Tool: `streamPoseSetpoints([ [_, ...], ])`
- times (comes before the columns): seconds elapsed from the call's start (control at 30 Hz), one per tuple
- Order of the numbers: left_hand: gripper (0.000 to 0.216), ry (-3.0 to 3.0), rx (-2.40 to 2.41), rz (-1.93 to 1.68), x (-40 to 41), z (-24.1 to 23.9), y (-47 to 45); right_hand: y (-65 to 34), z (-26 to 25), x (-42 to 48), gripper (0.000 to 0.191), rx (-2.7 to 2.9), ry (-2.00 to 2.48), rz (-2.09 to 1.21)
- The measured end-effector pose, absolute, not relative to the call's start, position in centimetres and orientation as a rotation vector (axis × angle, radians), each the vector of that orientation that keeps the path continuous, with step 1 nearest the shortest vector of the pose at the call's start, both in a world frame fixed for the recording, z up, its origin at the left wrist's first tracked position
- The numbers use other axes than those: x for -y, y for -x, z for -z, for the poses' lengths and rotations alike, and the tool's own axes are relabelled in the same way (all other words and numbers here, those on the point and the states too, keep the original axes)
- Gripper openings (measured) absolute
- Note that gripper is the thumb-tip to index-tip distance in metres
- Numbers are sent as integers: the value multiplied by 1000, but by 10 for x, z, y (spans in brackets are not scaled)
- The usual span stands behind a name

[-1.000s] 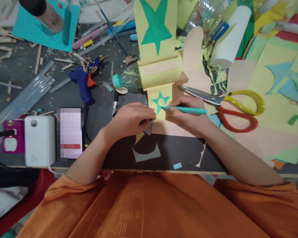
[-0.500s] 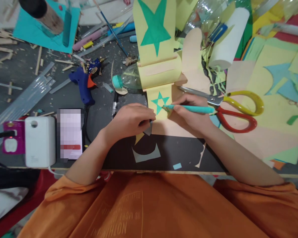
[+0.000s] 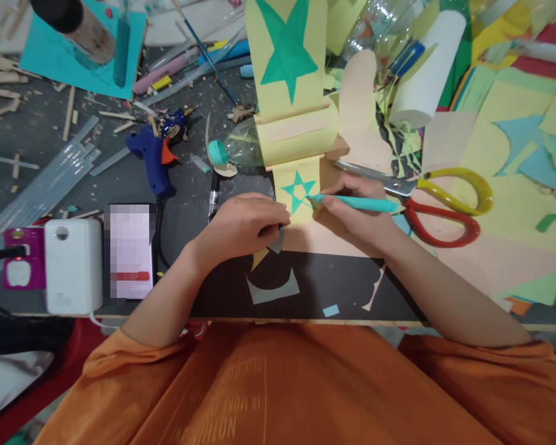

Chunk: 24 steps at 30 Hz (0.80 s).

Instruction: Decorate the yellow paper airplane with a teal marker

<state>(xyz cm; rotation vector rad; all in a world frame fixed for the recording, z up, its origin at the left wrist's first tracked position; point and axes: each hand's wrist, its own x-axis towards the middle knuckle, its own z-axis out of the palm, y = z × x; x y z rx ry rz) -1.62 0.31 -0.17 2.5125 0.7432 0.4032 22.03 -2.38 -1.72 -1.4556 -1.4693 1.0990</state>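
In my right hand [image 3: 356, 204] is a teal felt-tip pen [image 3: 366, 203], pinched between thumb and fingers. Its tip touches the right side of a small teal star [image 3: 298, 191], whose centre is still yellow. The star is on a yellow paper strip [image 3: 282, 170] with a large green star [image 3: 290, 46] on its far end. The strip's middle part curves over a clear plastic bottle [image 3: 243, 148] with a teal cap. My left hand [image 3: 245, 225] is curled, its fingertips against the strip's lower left edge; what lies under them is partly hidden.
Large scissors [image 3: 412, 188] with yellow and red handles lie beside my right hand. A blue glue gun [image 3: 152, 157], a phone [image 3: 130, 250] and a white charger block [image 3: 73, 266] are on the left. Paper scraps [image 3: 273, 290] lie near the front edge, with a white roll [image 3: 429, 68] at the back right.
The pen tip has shifted slightly right along the star's right arm. My left hand stays against the paper.
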Motion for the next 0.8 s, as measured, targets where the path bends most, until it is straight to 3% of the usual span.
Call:
streamPoseSetpoints([
  [0.8,26,-2515,-709,-425,-4,2,18,-222,16,26,14,1634,1363,-1021],
])
